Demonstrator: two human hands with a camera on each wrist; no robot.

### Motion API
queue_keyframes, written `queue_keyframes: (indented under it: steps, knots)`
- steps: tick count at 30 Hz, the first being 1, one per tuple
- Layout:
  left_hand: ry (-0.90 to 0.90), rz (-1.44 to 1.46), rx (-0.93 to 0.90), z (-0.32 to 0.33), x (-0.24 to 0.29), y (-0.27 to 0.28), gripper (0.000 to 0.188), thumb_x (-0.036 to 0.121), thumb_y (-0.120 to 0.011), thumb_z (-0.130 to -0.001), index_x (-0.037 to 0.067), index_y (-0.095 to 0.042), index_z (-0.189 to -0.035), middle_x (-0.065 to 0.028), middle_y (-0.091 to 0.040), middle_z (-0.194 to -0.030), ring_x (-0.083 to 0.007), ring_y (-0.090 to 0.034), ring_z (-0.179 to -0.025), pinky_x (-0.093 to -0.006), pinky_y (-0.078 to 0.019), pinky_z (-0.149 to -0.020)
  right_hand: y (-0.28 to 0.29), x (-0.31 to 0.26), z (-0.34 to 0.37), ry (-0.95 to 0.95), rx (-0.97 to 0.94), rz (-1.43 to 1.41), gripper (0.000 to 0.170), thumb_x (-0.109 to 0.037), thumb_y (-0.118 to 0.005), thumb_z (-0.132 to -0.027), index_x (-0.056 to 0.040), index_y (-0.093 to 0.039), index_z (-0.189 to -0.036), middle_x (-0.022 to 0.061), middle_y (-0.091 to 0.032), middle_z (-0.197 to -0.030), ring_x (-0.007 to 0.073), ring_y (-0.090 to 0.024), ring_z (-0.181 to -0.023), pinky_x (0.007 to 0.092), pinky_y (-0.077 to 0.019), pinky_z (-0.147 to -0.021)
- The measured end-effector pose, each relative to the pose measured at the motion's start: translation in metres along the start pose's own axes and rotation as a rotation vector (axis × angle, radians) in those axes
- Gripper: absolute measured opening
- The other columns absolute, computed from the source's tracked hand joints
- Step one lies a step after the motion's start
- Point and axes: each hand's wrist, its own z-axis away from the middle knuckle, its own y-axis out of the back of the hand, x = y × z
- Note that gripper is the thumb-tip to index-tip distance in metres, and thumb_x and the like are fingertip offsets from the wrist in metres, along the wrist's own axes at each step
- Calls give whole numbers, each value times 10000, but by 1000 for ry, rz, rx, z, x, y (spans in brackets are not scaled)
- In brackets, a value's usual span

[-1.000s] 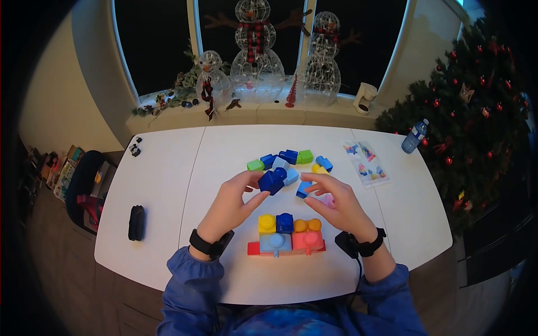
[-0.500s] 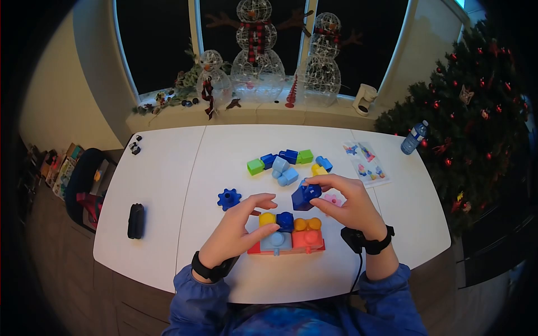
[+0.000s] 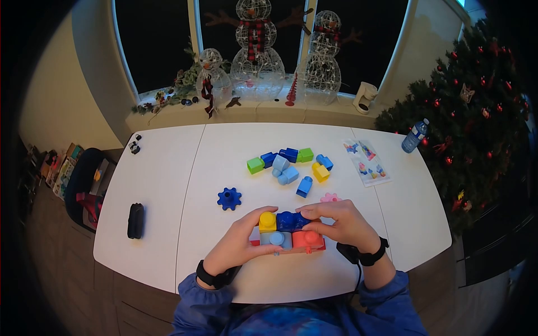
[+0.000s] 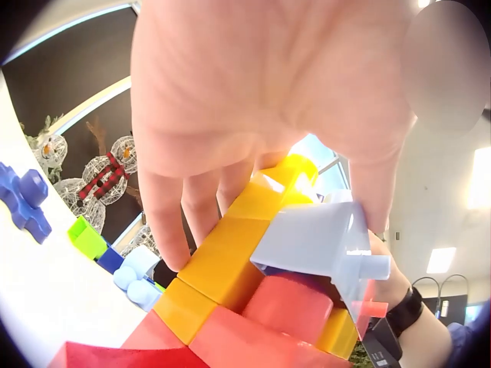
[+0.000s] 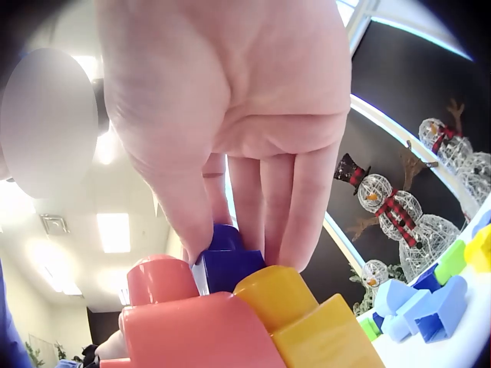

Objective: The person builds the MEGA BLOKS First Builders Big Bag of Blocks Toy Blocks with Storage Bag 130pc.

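The person's left hand [image 3: 235, 241] has hold of a toy-block build [image 3: 297, 239] toward the near side of the white table [image 3: 151, 173], thumb at the front by its pale blue block [image 3: 275, 241] and fingers round the back of the yellow block [image 3: 268, 222]. The right hand [image 3: 344, 221] pinches a dark blue block [image 5: 230, 270] between thumb and fingers, up at the build's top, just beside the orange block [image 5: 278, 297] and the coral block [image 5: 203, 333]; I can't tell whether it is seated there. A dark blue gear piece [image 3: 229, 200] lies to the left of the build, and a pink flower-shaped piece [image 3: 330, 197] peeks out behind the right hand. A small blue block [image 3: 304, 187] sits just beyond the build, with loose blocks in green, blue and yellow scattered farther off. Over on the right I see a printed picture sheet [image 3: 367, 162] lying flat and a water bottle [image 3: 414, 136] upright near the table's edge; a black case [image 3: 135, 220] lies at the left. Wire snowmen [image 3: 257, 50] stand along the windowsill, and a decorated Christmas tree [image 3: 468, 123] fills the right side
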Motion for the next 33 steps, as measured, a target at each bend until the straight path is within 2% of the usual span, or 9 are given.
queue_keyframes:
  steps: [7, 10, 13, 16, 19, 23, 27, 31, 33]
  knots:
    - [-32, 16, -8, -2, -3, 1, 747, 208, -915, -763, 46, -544, -1392, -145, -625, -1357, -286, -612, -1241, -370, -453, -1091, 7, 4, -6, 18, -54, -65, 307, -132, -800, -895, -24, -738, -1175, 137, -782, -1041, 249, -766, -885, 321, -587, -801]
    - [-38, 20, -1, -2, -7, -1, 730, 203, -914, -762, 46, -548, -1374, -139, -625, -1337, -274, -613, -1220, -363, -454, -1081, 18, 26, -26, 101, -30, -28, 272, -176, -767, -921, -35, -743, -1152, 156, -777, -1038, 279, -760, -903, 347, -582, -817]
    - [-54, 6, 8, -3, -9, -2, 729, 202, -912, -765, 47, -544, -1375, -137, -621, -1340, -268, -610, -1221, -364, -453, -1084, 22, 46, -51, -256, 85, 211, 241, -193, -737, -921, -40, -731, -1107, 164, -763, -1036, 313, -743, -938, 394, -582, -824]
    - [-44, 11, 10, -2, -8, -1, 730, 202, -911, -766, 47, -540, -1375, -137, -620, -1332, -271, -609, -1220, -366, -452, -1086, 18, 113, -62, -244, 125, 588, 248, -187, -750, -873, -43, -706, -1070, 168, -737, -1015, 342, -721, -958, 441, -583, -819]
    - [-47, 21, 7, -1, -9, -1, 730, 203, -910, -767, 48, -539, -1376, -138, -619, -1329, -275, -608, -1222, -367, -451, -1087, 13, 133, -68, -342, 55, 727, 267, -186, -761, -839, -50, -691, -1057, 169, -710, -1023, 364, -709, -945, 463, -581, -832]
    - [-44, 27, -2, -2, -10, -1, 722, 199, -906, -772, 48, -537, -1374, -137, -614, -1331, -278, -607, -1220, -368, -449, -1087, 13, 147, -71, -419, 58, 693, 344, -194, -804, -790, -48, -691, -1080, 184, -696, -1062, 388, -699, -973, 455, -574, -881]
    - [-45, 25, 0, -1, -10, -1, 719, 195, -903, -775, 49, -534, -1375, -137, -610, -1334, -276, -604, -1220, -368, -448, -1089, 18, 155, -71, -416, 28, 628, 407, -178, -829, -749, -47, -685, -1106, 186, -692, -1076, 385, -691, -1002, 449, -571, -903]
    - [-43, 30, -3, -1, -11, -2, 724, 198, -906, -774, 50, -532, -1376, -137, -608, -1338, -275, -603, -1224, -367, -446, -1091, 19, 140, -66, -378, -4, 617, 466, -157, -835, -726, -53, -683, -1155, 188, -707, -1090, 379, -699, -990, 450, -574, -898]
    - [-36, 33, 0, -1, -11, -2, 723, 202, -906, -775, 50, -532, -1375, -137, -607, -1340, -275, -603, -1224, -367, -446, -1091, 25, 125, -64, -449, -2, 507, 499, -157, -843, -718, -52, -679, -1178, 191, -716, -1096, 367, -709, -978, 425, -580, -886]
